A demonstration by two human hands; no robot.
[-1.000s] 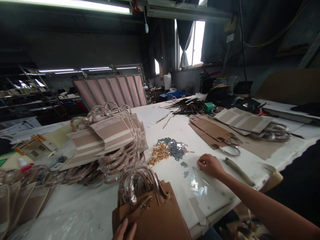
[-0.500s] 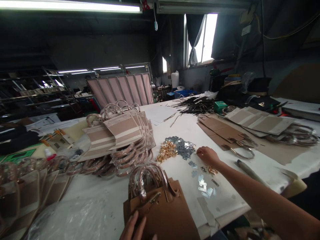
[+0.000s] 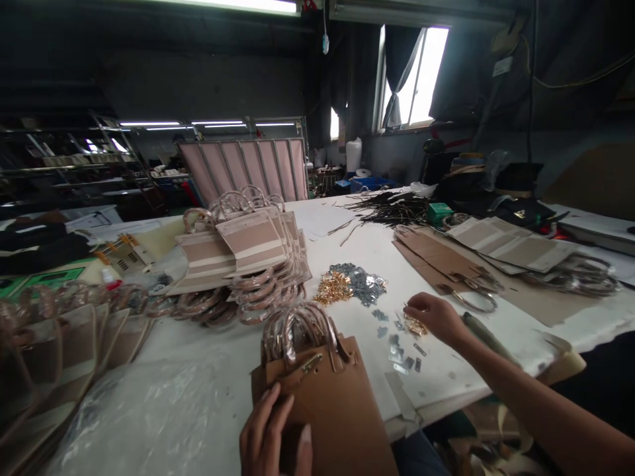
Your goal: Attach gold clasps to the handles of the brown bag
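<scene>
My left hand (image 3: 270, 426) lies with fingers apart on a brown bag panel (image 3: 342, 410) at the near edge of the table. Plastic-wrapped handles (image 3: 297, 330) rise from the top of this panel stack, and a small metal fitting (image 3: 311, 363) sits on the panel between the handle ends. My right hand (image 3: 436, 316) has its thumb and forefinger pinched together, just over a few gold fittings (image 3: 414, 325). What the fingertips hold is too small to make out. Loose silver metal plates (image 3: 397, 350) lie beside that hand.
Piles of gold fittings (image 3: 335, 287) and grey metal plates (image 3: 364, 284) lie mid-table. Stacked beige panels with wrapped handles (image 3: 253, 244) stand at left, more brown panels (image 3: 436, 261) at right. Clear plastic sheeting (image 3: 149, 416) covers the near left. Black strips (image 3: 391, 208) lie farther back.
My right hand has moved from beside the grey plate pile towards me, to the small group of gold fittings. My left hand stays on the brown panel, showing more in view.
</scene>
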